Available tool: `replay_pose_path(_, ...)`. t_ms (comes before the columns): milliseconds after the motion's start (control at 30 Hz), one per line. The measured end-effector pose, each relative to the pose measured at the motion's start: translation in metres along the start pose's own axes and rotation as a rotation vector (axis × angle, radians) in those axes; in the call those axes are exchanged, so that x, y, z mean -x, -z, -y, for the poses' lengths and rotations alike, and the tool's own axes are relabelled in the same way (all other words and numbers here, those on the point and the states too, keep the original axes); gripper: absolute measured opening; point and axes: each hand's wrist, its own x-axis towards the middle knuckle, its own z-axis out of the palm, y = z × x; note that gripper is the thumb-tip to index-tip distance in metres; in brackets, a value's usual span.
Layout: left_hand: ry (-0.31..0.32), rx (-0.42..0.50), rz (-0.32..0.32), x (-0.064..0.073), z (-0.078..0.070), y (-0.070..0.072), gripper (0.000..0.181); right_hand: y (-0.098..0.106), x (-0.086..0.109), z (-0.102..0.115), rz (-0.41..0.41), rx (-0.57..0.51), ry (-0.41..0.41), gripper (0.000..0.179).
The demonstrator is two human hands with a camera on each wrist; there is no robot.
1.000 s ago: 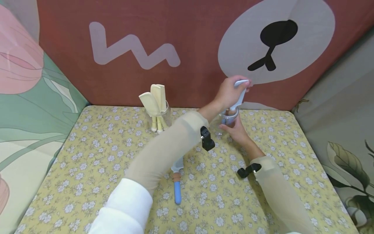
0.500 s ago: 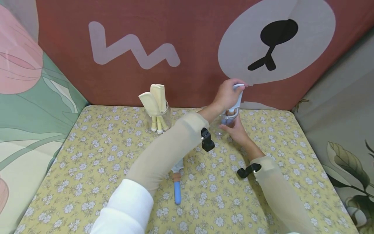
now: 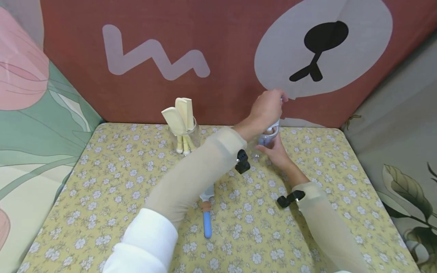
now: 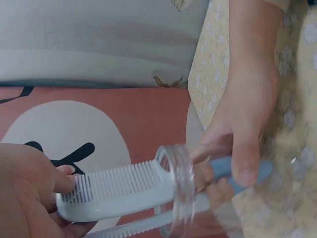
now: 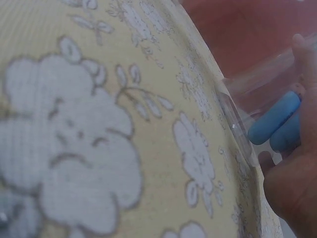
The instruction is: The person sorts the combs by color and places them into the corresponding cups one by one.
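Two pale combs with blue handles stand in a clear jar, handles down. My left hand is above the jar and pinches the toothed end of one comb, seen best in the left wrist view. The second comb lies close beside it; whether my fingers touch that one I cannot tell. My right hand grips the jar's side, thumb in front. In the right wrist view, the blue handle shows through the jar wall near the base. Another comb lies on the table, partly behind my left forearm.
A clear container holding several cream utensils stands at the table's back, left of my left arm. The flowered tablecloth covers the table. A brown printed cloth hangs right behind the back edge.
My left hand has sunk slightly and then turned, so its back now hides most of the comb in the head view. The right hand and jar have stayed in place.
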Motion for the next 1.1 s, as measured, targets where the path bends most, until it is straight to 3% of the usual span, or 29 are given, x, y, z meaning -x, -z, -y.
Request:
replay_pose_path(100,-0.037,-0.193,0.01,0.0,-0.001,0.006,0.029,0.0,0.0,0.001,0.001,0.01,-0.003,0.093)
replay_pose_path(167,-0.049,-0.26,0.019,0.0,-0.002,0.01,0.029,0.0,0.0,0.001,-0.001,0.008,-0.002,0.092)
replay_pose_path(400,-0.049,-0.251,0.11,-0.001,0.0,0.016,0.036,0.0,0.0,0.0,0.002,-0.019,0.009,0.094)
replay_pose_path(667,-0.046,-0.247,0.118,-0.004,0.005,0.013,0.036,0.0,-0.001,-0.002,0.027,-0.03,0.021,0.096)
replay_pose_path(833,-0.137,-0.188,0.145,-0.004,0.011,0.014,0.033,0.0,-0.002,-0.004,0.028,-0.04,0.052,0.096)
replay_pose_path(1100,-0.225,-0.178,0.096,0.0,0.019,0.029,0.044,-0.003,-0.001,-0.003,0.038,-0.046,0.039,0.096)
